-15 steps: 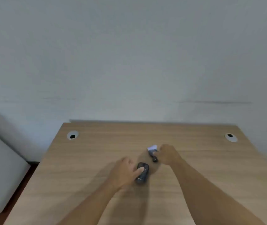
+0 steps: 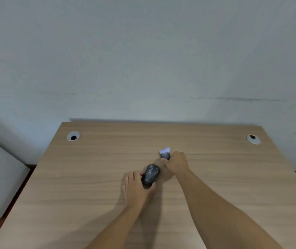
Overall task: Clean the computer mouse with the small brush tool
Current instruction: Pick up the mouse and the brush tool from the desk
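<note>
Both forearms reached out over the wooden desk point(image 2: 89, 177). The left hand point(image 2: 136, 189) lay low just left of the computer mouse point(image 2: 151, 175), fingers on its left side and thumb at its near end, so the grip was closed around it. The dark mouse sat flat near the desk's middle; small pale lettering on its near end was too blurry to read. The right hand point(image 2: 177, 161), just beyond the mouse, pinched the small brush tool point(image 2: 165, 153), white bristles pointing away.

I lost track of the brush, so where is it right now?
The small brush is in the right hand near the middle of the wooden desk, white bristles pointing away, just beyond the mouse.
</note>
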Demonstrator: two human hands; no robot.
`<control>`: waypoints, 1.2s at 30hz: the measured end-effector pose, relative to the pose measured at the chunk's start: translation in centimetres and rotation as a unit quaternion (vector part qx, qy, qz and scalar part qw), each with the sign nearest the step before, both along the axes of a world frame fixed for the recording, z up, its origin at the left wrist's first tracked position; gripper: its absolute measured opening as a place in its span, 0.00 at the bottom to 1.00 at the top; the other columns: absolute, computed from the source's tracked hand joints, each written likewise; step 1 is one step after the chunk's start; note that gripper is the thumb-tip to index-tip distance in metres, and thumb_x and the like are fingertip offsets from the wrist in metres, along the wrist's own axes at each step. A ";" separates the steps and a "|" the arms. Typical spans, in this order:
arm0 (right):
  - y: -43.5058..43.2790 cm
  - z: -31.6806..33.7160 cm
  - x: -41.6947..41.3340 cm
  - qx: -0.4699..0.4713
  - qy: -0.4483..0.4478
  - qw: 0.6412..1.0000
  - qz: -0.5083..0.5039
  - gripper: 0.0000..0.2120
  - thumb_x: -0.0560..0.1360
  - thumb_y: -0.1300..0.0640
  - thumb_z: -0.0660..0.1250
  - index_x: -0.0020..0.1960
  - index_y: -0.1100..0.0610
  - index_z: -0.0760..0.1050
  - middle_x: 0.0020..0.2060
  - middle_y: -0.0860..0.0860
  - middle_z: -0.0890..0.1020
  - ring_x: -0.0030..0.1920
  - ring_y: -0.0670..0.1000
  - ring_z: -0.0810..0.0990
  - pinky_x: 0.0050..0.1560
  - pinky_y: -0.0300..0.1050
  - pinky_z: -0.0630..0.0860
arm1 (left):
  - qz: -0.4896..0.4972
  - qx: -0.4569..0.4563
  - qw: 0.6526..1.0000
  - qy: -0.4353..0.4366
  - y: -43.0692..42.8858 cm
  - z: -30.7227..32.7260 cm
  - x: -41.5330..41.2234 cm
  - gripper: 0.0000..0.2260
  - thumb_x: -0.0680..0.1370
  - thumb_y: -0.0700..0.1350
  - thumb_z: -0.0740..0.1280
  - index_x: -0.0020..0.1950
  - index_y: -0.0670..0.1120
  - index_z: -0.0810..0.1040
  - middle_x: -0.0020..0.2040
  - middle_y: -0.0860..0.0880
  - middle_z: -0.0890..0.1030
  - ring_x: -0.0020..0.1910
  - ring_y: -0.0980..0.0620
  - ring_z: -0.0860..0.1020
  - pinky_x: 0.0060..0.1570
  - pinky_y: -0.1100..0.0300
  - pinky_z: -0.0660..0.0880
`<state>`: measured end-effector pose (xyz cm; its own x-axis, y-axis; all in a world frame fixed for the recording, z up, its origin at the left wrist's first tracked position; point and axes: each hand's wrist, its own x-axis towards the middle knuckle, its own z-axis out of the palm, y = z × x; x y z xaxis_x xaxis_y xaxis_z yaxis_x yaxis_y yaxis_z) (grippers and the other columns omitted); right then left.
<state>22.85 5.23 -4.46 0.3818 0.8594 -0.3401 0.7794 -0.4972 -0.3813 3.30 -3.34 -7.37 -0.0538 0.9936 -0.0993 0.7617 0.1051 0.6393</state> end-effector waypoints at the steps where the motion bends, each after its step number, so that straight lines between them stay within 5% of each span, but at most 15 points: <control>1: 0.3 0.1 -0.1 -0.008 0.001 1.000 -0.006 0.30 0.80 0.38 0.71 0.69 0.61 0.76 0.66 0.59 0.79 0.69 0.59 0.76 0.63 0.49 0.76 | 0.001 0.015 1.000 -0.006 0.4 0.0 -0.5 0.26 0.68 0.66 0.73 0.62 0.56 0.77 0.58 0.56 0.76 0.63 0.49 0.75 0.59 0.52 0.69; 8: 1.5 -1.2 -1.4 -0.048 -0.073 0.995 0.038 0.22 0.79 0.41 0.66 0.66 0.55 0.76 0.65 0.58 0.80 0.68 0.63 0.74 0.71 0.59 0.71 | -0.023 0.055 0.997 -0.043 1.9 -0.9 -5.6 0.26 0.68 0.62 0.75 0.64 0.56 0.80 0.55 0.57 0.77 0.58 0.52 0.76 0.63 0.55 0.73; 13: 0.3 -1.3 -2.0 -0.056 -0.051 0.996 0.039 0.23 0.83 0.46 0.66 0.72 0.60 0.77 0.73 0.58 0.74 0.78 0.66 0.67 0.73 0.62 0.69 | 0.003 0.084 0.996 -0.039 1.1 -0.7 -8.6 0.24 0.69 0.60 0.79 0.63 0.56 0.82 0.52 0.59 0.77 0.54 0.55 0.75 0.57 0.56 0.75; 15: -0.7 -2.4 -1.8 -0.027 -0.017 0.999 0.026 0.22 0.80 0.44 0.70 0.66 0.58 0.82 0.73 0.60 0.75 0.80 0.67 0.67 0.72 0.64 0.70 | -0.002 0.089 0.995 -0.041 0.8 -0.7 -8.9 0.25 0.70 0.59 0.81 0.63 0.56 0.81 0.52 0.60 0.76 0.53 0.56 0.74 0.55 0.58 0.74; 18: -2.6 -3.7 -1.4 0.073 0.053 0.996 -0.002 0.12 0.72 0.44 0.74 0.41 0.49 0.74 0.54 0.56 0.82 0.62 0.58 0.79 0.60 0.57 0.79 | -0.003 0.089 0.995 -0.034 0.8 -0.3 -8.3 0.26 0.69 0.66 0.80 0.64 0.59 0.79 0.54 0.61 0.75 0.56 0.58 0.74 0.54 0.61 0.71; 20: -4.2 -3.3 -2.0 0.140 0.073 0.987 0.005 0.14 0.72 0.44 0.76 0.37 0.47 0.72 0.46 0.49 0.77 0.48 0.51 0.77 0.51 0.49 0.77 | 0.011 0.088 0.996 -0.030 0.9 -0.2 -8.0 0.25 0.69 0.68 0.78 0.62 0.60 0.79 0.54 0.62 0.75 0.57 0.57 0.76 0.54 0.58 0.74; 24: -6.8 -2.6 -2.9 0.212 0.145 0.966 0.024 0.08 0.75 0.56 0.79 0.50 0.53 0.80 0.55 0.44 0.78 0.61 0.43 0.76 0.62 0.40 0.73 | 0.017 0.095 0.995 -0.023 1.3 -0.3 -7.7 0.24 0.70 0.65 0.77 0.63 0.60 0.80 0.55 0.62 0.75 0.59 0.57 0.77 0.56 0.59 0.75; 28: -7.7 -2.7 -3.8 0.250 0.246 0.935 -0.051 0.09 0.77 0.59 0.78 0.53 0.54 0.79 0.49 0.46 0.87 0.50 0.42 0.84 0.48 0.31 0.75 | 0.016 0.110 0.993 -0.036 1.6 -0.7 -7.8 0.24 0.70 0.64 0.78 0.64 0.62 0.80 0.56 0.62 0.76 0.58 0.60 0.77 0.54 0.60 0.76; 36: -7.1 -2.6 -4.1 0.311 0.422 0.837 -0.155 0.10 0.80 0.55 0.78 0.56 0.61 0.83 0.50 0.56 0.90 0.45 0.45 0.84 0.46 0.34 0.79 | 0.017 0.126 0.989 -0.077 3.2 -0.8 -7.6 0.25 0.70 0.63 0.78 0.66 0.65 0.79 0.57 0.63 0.81 0.57 0.60 0.79 0.57 0.57 0.78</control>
<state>18.70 -1.86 -7.03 0.4678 0.8749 -0.1253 -0.0281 -0.1270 -0.9915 -4.27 -0.10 -8.15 -0.0912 0.9858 0.1413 0.6514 -0.0483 0.7572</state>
